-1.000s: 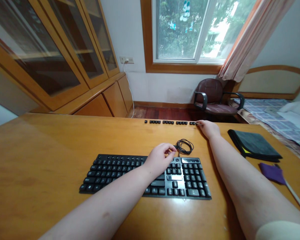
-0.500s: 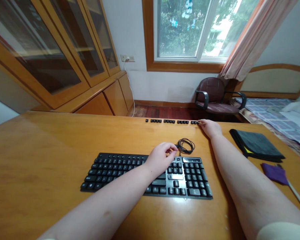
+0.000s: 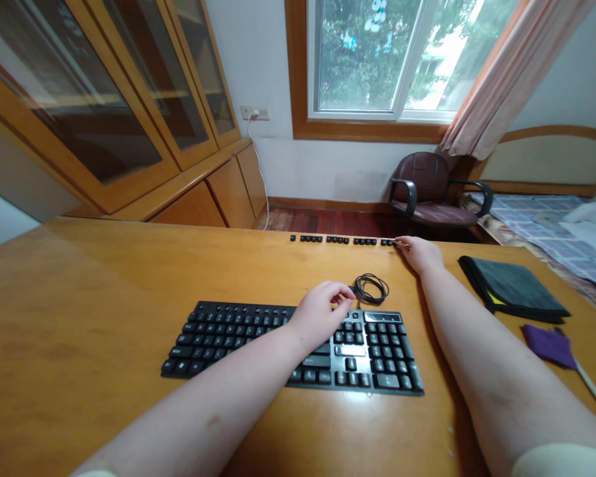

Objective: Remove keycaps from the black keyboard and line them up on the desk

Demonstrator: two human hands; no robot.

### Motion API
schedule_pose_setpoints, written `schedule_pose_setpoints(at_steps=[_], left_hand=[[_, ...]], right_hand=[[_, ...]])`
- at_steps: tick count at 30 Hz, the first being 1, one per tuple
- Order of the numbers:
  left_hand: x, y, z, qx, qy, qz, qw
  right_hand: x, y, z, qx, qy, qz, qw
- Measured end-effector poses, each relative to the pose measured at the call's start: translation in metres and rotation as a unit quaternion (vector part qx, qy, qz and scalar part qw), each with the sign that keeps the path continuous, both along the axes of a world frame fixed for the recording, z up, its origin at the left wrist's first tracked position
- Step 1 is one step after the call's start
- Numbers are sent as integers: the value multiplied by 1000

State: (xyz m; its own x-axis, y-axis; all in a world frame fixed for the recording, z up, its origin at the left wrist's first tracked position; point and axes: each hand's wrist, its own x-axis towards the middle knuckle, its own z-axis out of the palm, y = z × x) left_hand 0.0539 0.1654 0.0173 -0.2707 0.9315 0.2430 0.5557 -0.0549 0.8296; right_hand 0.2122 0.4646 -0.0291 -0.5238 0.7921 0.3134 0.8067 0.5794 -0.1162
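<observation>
A black keyboard (image 3: 258, 329) lies on the desk. Along its top row, small dark stubs show where the other rows carry keycaps. My left hand (image 3: 324, 309) is over the keyboard's upper right part, thumb and fingers closed in a pinch; whatever is between them is hidden. At the desk's far edge, black keycaps (image 3: 338, 240) stand in a line of small groups. My right hand (image 3: 420, 254) is closed at the right end of that line, fingertips at the last keycap. Something thin and small shows at those fingertips, too small to name.
A coiled black cable (image 3: 371, 289) lies behind the keyboard. On the right are a folded dark cloth (image 3: 519, 286) and a purple cloth-headed tool (image 3: 549, 345) with a pale handle. Beyond the desk stand a chair (image 3: 422, 182), a bed (image 3: 536, 212) and a glass-door cabinet (image 3: 218, 149).
The view has shifted very slightly. Both hands keep their places, the left over the keyboard and the right at the end of the keycap line.
</observation>
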Motion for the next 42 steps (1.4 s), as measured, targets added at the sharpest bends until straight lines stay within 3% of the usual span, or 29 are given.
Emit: schedule_pose_setpoints(at_steps=[42], left_hand=[[0,0,2,-4,-3,-10,1000]], right_hand=[[1,2,-1,-12,2,-3,1000]])
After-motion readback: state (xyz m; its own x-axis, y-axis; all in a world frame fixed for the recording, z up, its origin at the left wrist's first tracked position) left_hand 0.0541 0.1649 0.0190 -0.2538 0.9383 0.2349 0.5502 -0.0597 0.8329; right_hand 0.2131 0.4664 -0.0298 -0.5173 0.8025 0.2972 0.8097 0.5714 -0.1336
